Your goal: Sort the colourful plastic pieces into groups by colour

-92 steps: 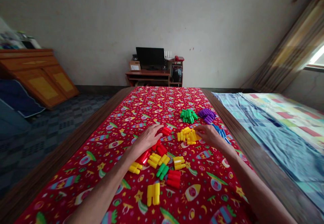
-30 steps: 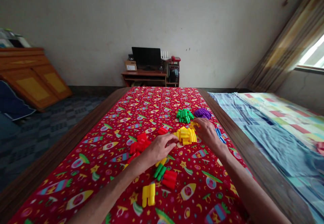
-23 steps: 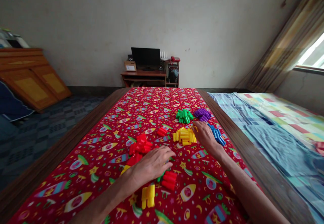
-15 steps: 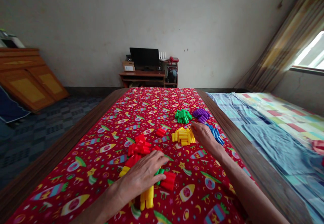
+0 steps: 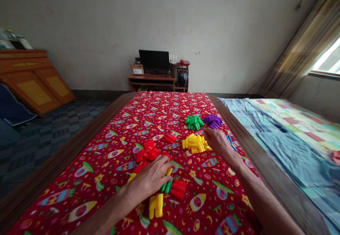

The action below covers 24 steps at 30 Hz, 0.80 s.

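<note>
My left hand (image 5: 154, 174) reaches over loose plastic blocks, its thumb and fingers bent around a yellow block (image 5: 168, 171). Just under the thumb lies a green block (image 5: 166, 186), with a red block (image 5: 179, 189) to its right. Another yellow block (image 5: 156, 206) is below the hand; a red pile (image 5: 148, 151) sits beyond it. My right hand (image 5: 219, 142) is curled beside the yellow pile (image 5: 195, 143), its fingertips turned away, so what they hold is hidden. It partly covers the blue blocks (image 5: 231, 143).
Green (image 5: 194, 122) and purple (image 5: 213, 121) piles stand farther back on the red patterned cloth (image 5: 170, 104). A lone red block (image 5: 170, 138) lies mid-table. To the right is a bed (image 5: 287, 150); a desk with a monitor (image 5: 154, 61) stands against the wall.
A yellow block now shows between my left thumb and fingers, and more of the green block is uncovered. My right hand has shifted slightly right, exposing more yellow blocks. The view has turned slightly left.
</note>
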Each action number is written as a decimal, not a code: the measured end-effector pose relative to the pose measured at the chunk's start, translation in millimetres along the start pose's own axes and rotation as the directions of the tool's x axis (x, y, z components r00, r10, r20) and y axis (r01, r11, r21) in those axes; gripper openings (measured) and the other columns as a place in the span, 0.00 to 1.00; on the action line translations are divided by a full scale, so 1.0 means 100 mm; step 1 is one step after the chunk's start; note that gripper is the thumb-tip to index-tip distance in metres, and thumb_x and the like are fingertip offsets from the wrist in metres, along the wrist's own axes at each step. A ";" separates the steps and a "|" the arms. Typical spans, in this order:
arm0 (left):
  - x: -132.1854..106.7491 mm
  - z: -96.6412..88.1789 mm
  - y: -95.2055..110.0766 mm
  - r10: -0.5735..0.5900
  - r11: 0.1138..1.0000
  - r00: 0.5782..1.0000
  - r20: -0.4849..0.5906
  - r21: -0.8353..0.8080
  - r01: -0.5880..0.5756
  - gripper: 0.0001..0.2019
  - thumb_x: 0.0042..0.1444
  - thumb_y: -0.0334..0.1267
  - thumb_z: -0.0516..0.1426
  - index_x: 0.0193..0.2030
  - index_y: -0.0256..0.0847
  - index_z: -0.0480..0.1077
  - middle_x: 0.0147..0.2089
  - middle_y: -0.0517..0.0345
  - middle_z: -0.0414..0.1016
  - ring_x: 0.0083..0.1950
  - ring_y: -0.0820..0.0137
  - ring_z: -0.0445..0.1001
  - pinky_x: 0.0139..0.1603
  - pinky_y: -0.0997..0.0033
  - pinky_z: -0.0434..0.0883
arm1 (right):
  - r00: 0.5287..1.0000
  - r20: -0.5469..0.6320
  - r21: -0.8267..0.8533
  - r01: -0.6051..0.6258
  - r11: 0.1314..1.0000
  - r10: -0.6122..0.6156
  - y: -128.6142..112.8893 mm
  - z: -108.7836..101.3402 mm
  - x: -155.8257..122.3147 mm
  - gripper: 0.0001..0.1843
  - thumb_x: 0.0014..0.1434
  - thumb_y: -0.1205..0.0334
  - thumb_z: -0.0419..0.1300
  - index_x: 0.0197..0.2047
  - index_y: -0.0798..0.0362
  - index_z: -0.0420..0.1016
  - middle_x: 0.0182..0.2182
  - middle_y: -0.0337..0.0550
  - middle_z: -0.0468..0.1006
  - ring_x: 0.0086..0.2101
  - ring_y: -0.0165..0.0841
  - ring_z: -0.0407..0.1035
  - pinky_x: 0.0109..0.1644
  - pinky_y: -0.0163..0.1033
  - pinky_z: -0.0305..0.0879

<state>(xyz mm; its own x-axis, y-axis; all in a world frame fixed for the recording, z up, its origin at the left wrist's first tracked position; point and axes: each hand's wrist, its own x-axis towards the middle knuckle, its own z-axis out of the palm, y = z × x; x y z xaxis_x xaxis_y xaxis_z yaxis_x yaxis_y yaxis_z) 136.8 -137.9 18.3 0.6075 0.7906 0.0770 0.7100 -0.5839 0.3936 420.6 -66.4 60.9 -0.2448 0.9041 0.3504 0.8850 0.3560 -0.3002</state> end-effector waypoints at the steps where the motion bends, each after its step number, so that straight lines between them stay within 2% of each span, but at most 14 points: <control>1: 0.01 0.00 0.01 -0.010 1.000 1.000 -0.004 -0.003 0.010 0.10 0.60 0.34 0.57 0.48 0.44 0.72 0.47 0.56 0.73 0.52 0.65 0.72 0.54 0.67 0.70 | 0.999 0.000 0.041 0.053 0.998 -0.053 -0.07 -0.01 -0.02 0.14 0.59 0.71 0.48 0.24 0.55 0.67 0.17 0.35 0.61 0.19 0.25 0.48 0.25 0.36 0.42; 5: 0.10 0.00 -0.03 -0.065 0.994 0.997 -0.050 -0.088 0.060 0.03 0.59 0.35 0.56 0.38 0.42 0.71 0.39 0.57 0.75 0.43 0.66 0.74 0.46 0.68 0.71 | 0.951 0.042 0.245 0.288 0.926 -0.307 -0.49 0.02 -0.22 0.12 0.64 0.67 0.50 0.33 0.55 0.73 0.22 0.39 0.71 0.22 0.26 0.60 0.28 0.33 0.53; 7: 0.18 -0.04 -0.06 -0.122 0.977 0.987 -0.103 -0.190 0.101 0.04 0.57 0.35 0.56 0.32 0.41 0.69 0.33 0.59 0.74 0.36 0.67 0.74 0.39 0.70 0.71 | 0.903 0.050 0.342 0.386 0.857 -0.427 -0.69 0.10 -0.33 0.11 0.65 0.65 0.51 0.44 0.54 0.74 0.32 0.45 0.77 0.30 0.30 0.69 0.34 0.33 0.62; 8: 0.22 -0.07 -0.07 -0.151 0.961 0.977 -0.148 -0.255 0.110 0.04 0.56 0.35 0.56 0.30 0.41 0.69 0.31 0.59 0.73 0.35 0.68 0.74 0.37 0.71 0.71 | 0.880 0.041 0.374 0.427 0.824 -0.474 -0.77 0.16 -0.37 0.14 0.65 0.64 0.52 0.51 0.53 0.71 0.40 0.49 0.78 0.37 0.33 0.72 0.39 0.35 0.66; 10: 0.28 -0.13 -0.09 -0.197 0.913 0.951 -0.240 -0.398 0.089 0.05 0.54 0.38 0.57 0.29 0.40 0.69 0.30 0.59 0.73 0.34 0.68 0.74 0.36 0.71 0.71 | 0.843 0.014 0.401 0.488 0.775 -0.538 -0.87 0.28 -0.42 0.27 0.64 0.63 0.54 0.65 0.53 0.58 0.53 0.56 0.72 0.51 0.39 0.69 0.49 0.41 0.68; 12: 0.31 -0.19 -0.07 -0.249 0.842 0.929 -0.274 -0.535 0.068 0.08 0.54 0.42 0.57 0.29 0.40 0.69 0.30 0.59 0.73 0.34 0.67 0.74 0.36 0.71 0.72 | 0.826 -0.014 0.416 0.517 0.748 -0.563 -0.89 0.38 -0.43 0.37 0.63 0.66 0.54 0.71 0.53 0.43 0.58 0.59 0.67 0.56 0.41 0.65 0.53 0.46 0.67; 14: 0.31 -0.21 -0.03 -0.322 0.740 0.918 -0.229 -0.666 0.093 0.11 0.53 0.46 0.58 0.31 0.39 0.70 0.30 0.59 0.74 0.33 0.67 0.75 0.35 0.71 0.73 | 0.830 -0.041 0.450 0.512 0.731 -0.556 -0.86 0.44 -0.41 0.38 0.63 0.69 0.53 0.72 0.53 0.41 0.56 0.58 0.70 0.52 0.40 0.68 0.50 0.45 0.69; 16: 0.30 -0.20 0.02 -0.401 0.603 0.901 -0.164 -0.788 0.124 0.14 0.51 0.49 0.60 0.33 0.39 0.69 0.30 0.60 0.75 0.33 0.67 0.76 0.35 0.70 0.74 | 0.864 -0.075 0.493 0.466 0.735 -0.497 -0.79 0.46 -0.38 0.32 0.64 0.70 0.53 0.69 0.52 0.51 0.49 0.54 0.76 0.43 0.37 0.73 0.43 0.40 0.71; 19: 0.30 -0.18 0.06 -0.462 0.431 0.880 -0.107 -0.895 0.117 0.18 0.47 0.51 0.64 0.34 0.39 0.68 0.32 0.61 0.75 0.35 0.68 0.77 0.38 0.70 0.74 | 0.916 -0.097 0.514 0.381 0.768 -0.390 -0.69 0.46 -0.33 0.21 0.64 0.67 0.55 0.60 0.53 0.66 0.37 0.46 0.79 0.31 0.31 0.73 0.34 0.34 0.68; 21: 0.31 -0.15 0.06 -0.475 0.409 0.873 -0.112 -0.906 0.107 0.18 0.45 0.50 0.65 0.33 0.39 0.68 0.32 0.61 0.75 0.36 0.68 0.77 0.40 0.69 0.74 | 0.924 -0.082 0.478 0.365 0.799 -0.374 -0.65 0.45 -0.32 0.16 0.64 0.65 0.56 0.55 0.54 0.69 0.33 0.44 0.79 0.30 0.31 0.72 0.33 0.34 0.67; 24: 0.33 -0.08 0.00 -0.468 0.454 0.872 -0.141 -0.885 0.100 0.18 0.45 0.51 0.65 0.32 0.38 0.69 0.31 0.61 0.74 0.34 0.68 0.75 0.39 0.70 0.74 | 0.897 -0.093 0.348 0.436 0.830 -0.432 -0.65 0.42 -0.32 0.15 0.63 0.62 0.58 0.52 0.55 0.70 0.38 0.49 0.78 0.36 0.35 0.73 0.38 0.38 0.69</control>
<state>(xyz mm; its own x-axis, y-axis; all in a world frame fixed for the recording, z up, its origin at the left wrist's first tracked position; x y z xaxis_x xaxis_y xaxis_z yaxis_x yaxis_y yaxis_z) 153.7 -110.3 28.4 0.1476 0.9890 0.0126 0.0682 -0.0229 0.9974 353.8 -108.2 32.2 -0.5646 0.6353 0.5269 0.4902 0.7717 -0.4052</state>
